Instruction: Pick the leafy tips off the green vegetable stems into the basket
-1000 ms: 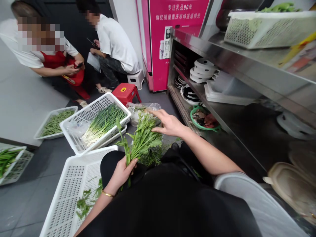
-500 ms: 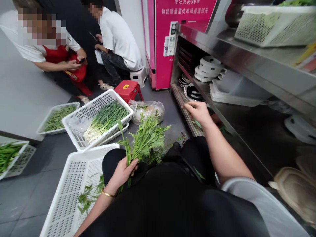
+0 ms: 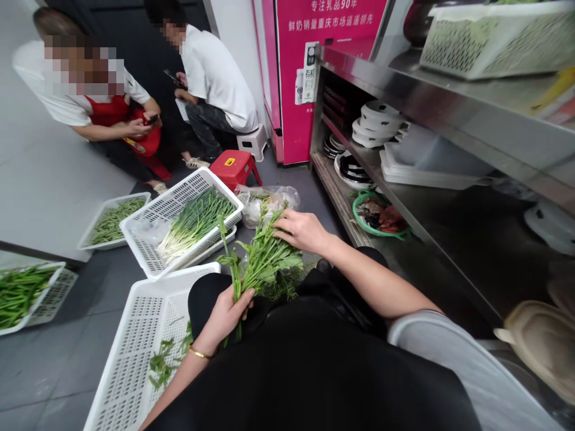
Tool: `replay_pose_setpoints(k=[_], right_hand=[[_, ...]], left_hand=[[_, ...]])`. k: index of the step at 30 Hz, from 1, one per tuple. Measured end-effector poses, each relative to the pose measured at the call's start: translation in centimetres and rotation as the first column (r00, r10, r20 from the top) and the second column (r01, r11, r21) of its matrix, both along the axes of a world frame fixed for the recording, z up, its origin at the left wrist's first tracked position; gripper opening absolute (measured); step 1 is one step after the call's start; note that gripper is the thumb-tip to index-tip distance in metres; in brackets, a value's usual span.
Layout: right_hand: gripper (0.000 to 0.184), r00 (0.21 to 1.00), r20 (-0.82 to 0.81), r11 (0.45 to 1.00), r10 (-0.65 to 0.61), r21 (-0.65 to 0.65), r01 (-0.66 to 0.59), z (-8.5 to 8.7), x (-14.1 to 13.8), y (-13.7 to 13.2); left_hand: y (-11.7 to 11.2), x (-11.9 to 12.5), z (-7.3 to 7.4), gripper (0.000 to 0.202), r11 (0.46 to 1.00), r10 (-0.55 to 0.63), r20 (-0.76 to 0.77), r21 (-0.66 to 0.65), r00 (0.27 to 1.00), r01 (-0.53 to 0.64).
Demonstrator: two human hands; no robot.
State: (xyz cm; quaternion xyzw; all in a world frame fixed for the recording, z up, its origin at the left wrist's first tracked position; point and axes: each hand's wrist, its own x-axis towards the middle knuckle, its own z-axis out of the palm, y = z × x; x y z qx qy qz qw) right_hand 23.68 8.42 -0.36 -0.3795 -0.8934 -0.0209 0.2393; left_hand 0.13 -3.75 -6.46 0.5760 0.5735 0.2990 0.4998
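My left hand point(image 3: 233, 311) is closed round the stems of a bunch of leafy greens point(image 3: 265, 257), held over my lap with the leaves pointing away from me. At the bunch's far right, my right hand point(image 3: 302, 230) has its bent fingers closed on the leaf tips. Loose trimmings point(image 3: 285, 284) lie beneath the bunch, partly hidden by it. To the left of my knee, a white perforated basket point(image 3: 123, 341) has a few green sprigs point(image 3: 162, 362) in it.
Beyond stand a basket of scallions point(image 3: 197, 224), a plastic bag point(image 3: 274, 200) and a red stool point(image 3: 232, 167). Green beans point(image 3: 114, 221) fill another basket. A metal shelf point(image 3: 431, 239) edges my right, with a green colander point(image 3: 377, 218) low down. Two seated people hold phones.
My right hand has come in from the shelf side, moving left onto the leaf tips. The left hand keeps its hold on the bunch. The green colander is now uncovered.
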Motion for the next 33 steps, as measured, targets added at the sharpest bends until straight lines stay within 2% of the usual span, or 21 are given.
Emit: replay_pose_setpoints(k=[5,9,14,16,19,20,22,24,25,26,28,30,31,33], right_hand=[[0.027,0.99,-0.086,0.983,0.114,0.152,-0.1,-0.7,1.9,-1.4],[0.025,0.989,-0.087,0.982,0.116,0.159,-0.101,-1.2,3.3,-2.9],[0.028,0.994,-0.034,0.994,0.105,0.045,-0.104,-0.7,4.3,-3.9],[0.027,0.991,-0.009,0.988,0.132,-0.073,-0.133,-0.2,4.8,-4.3],[0.02,0.975,0.032,0.926,0.222,-0.321,-0.2,0.6,5.7,-4.5],[0.018,0.975,0.053,0.911,0.217,-0.369,-0.183,0.9,5.9,-4.5],[0.018,0.993,0.09,0.94,0.081,-0.339,-0.046,1.6,6.0,-4.5],[0.022,0.99,0.044,0.973,-0.134,-0.182,0.14,2.3,5.3,-4.5],[0.024,0.982,-0.012,0.976,-0.191,-0.104,0.189,2.7,4.5,-4.6],[0.026,0.98,-0.066,0.982,-0.188,-0.045,0.185,3.0,3.6,-4.6],[0.028,0.994,-0.098,0.999,-0.049,0.001,0.049,3.2,1.2,-4.7],[0.029,0.994,-0.07,0.995,0.089,-0.047,-0.092,2.6,-1.1,-4.4],[0.027,0.991,-0.077,0.988,0.111,-0.096,-0.119,2.2,-2.0,-4.1],[0.022,0.979,-0.193,0.966,0.061,-0.235,-0.107,1.0,-3.4,-2.9]], left_hand=[[0.1,-0.2,-0.1,0.04,0.978,0.174,0.225,-0.154,0.959,-0.142],[0.4,0.1,0.1,0.042,0.961,0.254,0.32,-0.19,0.913,-0.201],[0.4,0.5,-0.1,0.033,0.939,0.341,0.272,-0.137,0.9,-0.315],[0.4,0.6,-0.2,0.031,0.928,0.372,0.239,-0.096,0.897,-0.36],[0.2,0.4,-0.4,0.029,0.926,0.373,0.198,-0.025,0.906,-0.376],[0.2,0.4,-0.5,0.028,0.928,0.366,0.187,-0.004,0.912,-0.371],[0.1,0.2,-0.7,0.027,0.935,0.344,0.175,0.025,0.923,-0.353],[0.1,0.2,-0.8,0.027,0.942,0.322,0.17,0.04,0.931,-0.333],[0.1,0.2,-0.9,0.027,0.945,0.313,0.169,0.045,0.934,-0.325],[0.2,0.3,-0.9,0.027,0.946,0.307,0.17,0.049,0.936,-0.319],[0.2,0.5,-0.9,0.027,0.95,0.294,0.172,0.051,0.94,-0.307],[0.2,0.7,-0.8,0.026,0.952,0.288,0.172,0.05,0.942,-0.3],[0.1,0.7,-0.7,0.026,0.952,0.289,0.168,0.05,0.942,-0.301],[0.0,0.8,-0.5,0.026,0.95,0.295,0.157,0.055,0.943,-0.306]])
